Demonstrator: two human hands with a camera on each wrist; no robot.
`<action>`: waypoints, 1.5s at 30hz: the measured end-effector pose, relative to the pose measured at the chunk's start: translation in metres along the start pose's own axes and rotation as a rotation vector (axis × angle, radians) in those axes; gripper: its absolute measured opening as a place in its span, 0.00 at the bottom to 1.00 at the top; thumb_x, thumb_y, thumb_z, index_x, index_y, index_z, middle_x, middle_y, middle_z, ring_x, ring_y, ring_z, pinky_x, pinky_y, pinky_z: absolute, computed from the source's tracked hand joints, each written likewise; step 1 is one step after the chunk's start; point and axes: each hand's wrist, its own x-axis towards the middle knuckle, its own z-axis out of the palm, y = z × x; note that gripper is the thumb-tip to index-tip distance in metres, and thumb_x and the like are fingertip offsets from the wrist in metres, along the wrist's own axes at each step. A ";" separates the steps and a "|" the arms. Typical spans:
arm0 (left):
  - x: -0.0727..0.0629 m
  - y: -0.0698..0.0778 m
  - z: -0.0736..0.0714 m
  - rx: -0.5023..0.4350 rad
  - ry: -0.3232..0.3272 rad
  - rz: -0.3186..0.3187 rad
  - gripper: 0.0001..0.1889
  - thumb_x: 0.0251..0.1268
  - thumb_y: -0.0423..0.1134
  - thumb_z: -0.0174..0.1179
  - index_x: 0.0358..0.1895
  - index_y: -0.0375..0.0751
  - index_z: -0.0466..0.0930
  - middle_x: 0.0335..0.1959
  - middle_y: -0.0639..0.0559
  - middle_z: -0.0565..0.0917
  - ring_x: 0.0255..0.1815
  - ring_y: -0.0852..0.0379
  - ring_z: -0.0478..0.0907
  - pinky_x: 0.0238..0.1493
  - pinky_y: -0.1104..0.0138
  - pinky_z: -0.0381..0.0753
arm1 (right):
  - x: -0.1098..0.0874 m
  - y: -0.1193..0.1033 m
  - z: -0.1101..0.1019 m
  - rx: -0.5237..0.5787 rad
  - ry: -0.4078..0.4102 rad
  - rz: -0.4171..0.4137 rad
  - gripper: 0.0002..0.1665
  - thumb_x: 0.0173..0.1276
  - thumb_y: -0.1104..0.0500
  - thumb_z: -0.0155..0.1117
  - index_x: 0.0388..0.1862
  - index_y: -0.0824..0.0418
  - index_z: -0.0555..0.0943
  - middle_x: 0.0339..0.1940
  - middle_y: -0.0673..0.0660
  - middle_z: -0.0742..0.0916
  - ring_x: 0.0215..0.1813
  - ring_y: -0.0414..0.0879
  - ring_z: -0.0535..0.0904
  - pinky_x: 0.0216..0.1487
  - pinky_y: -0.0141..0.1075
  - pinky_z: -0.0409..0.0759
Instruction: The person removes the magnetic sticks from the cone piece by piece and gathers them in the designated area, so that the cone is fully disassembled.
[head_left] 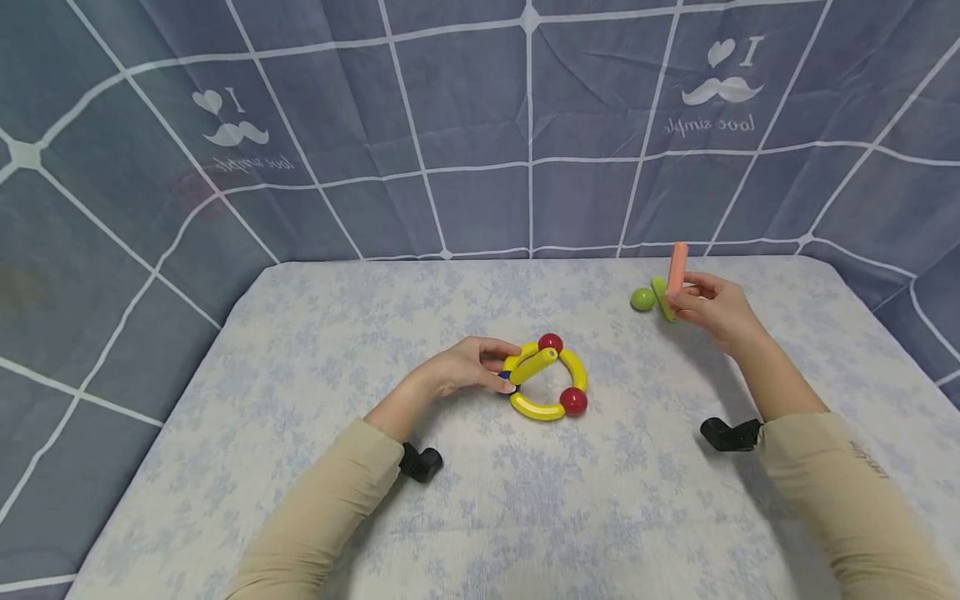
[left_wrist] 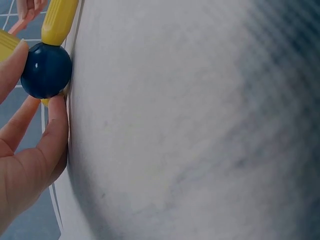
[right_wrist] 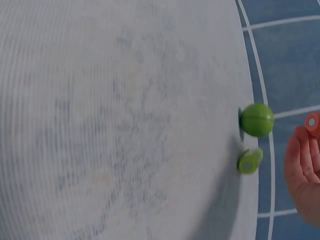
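My left hand (head_left: 467, 367) grips the dark blue ball (left_wrist: 46, 71) of a toy building ring at the table's middle. Curved yellow rods (head_left: 575, 369) and red balls (head_left: 573, 402) make up the rest of the ring. From the blue ball a straight yellow rod (head_left: 536, 365) slants upward. Over at the right back, my right hand (head_left: 716, 310) holds a coral building rod (head_left: 677, 267) nearly upright, pinched near its lower end. A silvery dot shows in that rod's end in the right wrist view. Fingers partly hide the blue ball in the head view.
A green ball (head_left: 642, 299) and a light green rod (head_left: 661, 292) lie on the patterned tablecloth (head_left: 525, 500) beside the right hand. A blue-grey checked curtain (head_left: 480, 125) stands behind the table. Black wrist mounts (head_left: 731, 435) jut inward from both sleeves.
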 end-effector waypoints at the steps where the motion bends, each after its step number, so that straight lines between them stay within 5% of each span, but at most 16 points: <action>1: 0.000 0.000 0.000 0.000 -0.001 0.002 0.29 0.48 0.24 0.68 0.59 0.40 0.75 0.59 0.48 0.72 0.56 0.50 0.70 0.49 0.68 0.77 | 0.000 0.001 -0.003 0.005 0.008 0.006 0.45 0.62 0.67 0.64 0.71 0.73 0.50 0.30 0.47 0.79 0.32 0.35 0.80 0.38 0.27 0.80; 7: -0.001 -0.001 0.001 -0.006 0.002 -0.006 0.30 0.49 0.24 0.68 0.59 0.40 0.75 0.59 0.48 0.72 0.55 0.50 0.69 0.47 0.68 0.77 | 0.002 0.010 -0.020 -0.048 0.055 0.043 0.46 0.62 0.66 0.64 0.72 0.71 0.50 0.30 0.46 0.78 0.32 0.34 0.80 0.38 0.26 0.80; 11: -0.002 -0.001 0.000 -0.013 0.003 -0.009 0.30 0.48 0.25 0.68 0.59 0.41 0.75 0.59 0.48 0.72 0.55 0.50 0.69 0.46 0.69 0.77 | 0.002 0.017 -0.030 -0.044 0.084 0.049 0.30 0.62 0.68 0.63 0.62 0.63 0.66 0.27 0.45 0.80 0.30 0.34 0.80 0.34 0.25 0.80; 14: -0.002 -0.001 0.000 -0.019 -0.001 0.000 0.30 0.48 0.25 0.68 0.59 0.41 0.75 0.58 0.47 0.72 0.55 0.50 0.70 0.46 0.69 0.77 | 0.003 0.022 -0.035 -0.139 0.109 0.049 0.19 0.63 0.66 0.62 0.52 0.59 0.70 0.28 0.45 0.80 0.30 0.32 0.78 0.34 0.24 0.79; 20: -0.001 -0.001 0.000 -0.019 -0.005 -0.004 0.30 0.48 0.24 0.69 0.59 0.41 0.75 0.59 0.48 0.72 0.55 0.51 0.70 0.48 0.68 0.77 | 0.006 0.029 -0.034 -0.311 0.177 0.127 0.30 0.67 0.59 0.59 0.66 0.66 0.64 0.39 0.46 0.73 0.34 0.29 0.73 0.39 0.22 0.76; 31: -0.001 -0.001 -0.001 -0.021 -0.003 -0.007 0.29 0.48 0.24 0.68 0.59 0.41 0.75 0.59 0.48 0.72 0.56 0.50 0.69 0.48 0.67 0.77 | 0.017 0.035 -0.032 -0.266 0.246 0.100 0.25 0.68 0.63 0.57 0.62 0.68 0.67 0.23 0.38 0.78 0.27 0.30 0.74 0.32 0.22 0.76; 40: -0.002 -0.001 0.000 -0.024 -0.013 -0.003 0.30 0.49 0.24 0.68 0.59 0.40 0.75 0.59 0.47 0.71 0.56 0.50 0.69 0.45 0.69 0.77 | 0.024 0.038 -0.022 -0.413 0.358 0.184 0.30 0.67 0.62 0.55 0.68 0.67 0.65 0.52 0.57 0.71 0.29 0.32 0.71 0.29 0.22 0.75; 45: -0.002 0.000 0.000 -0.016 -0.011 -0.004 0.30 0.49 0.24 0.68 0.59 0.41 0.75 0.59 0.47 0.71 0.56 0.50 0.69 0.46 0.68 0.77 | 0.026 0.038 -0.020 -0.428 0.413 0.186 0.29 0.67 0.62 0.57 0.66 0.67 0.67 0.49 0.57 0.72 0.28 0.32 0.71 0.26 0.22 0.74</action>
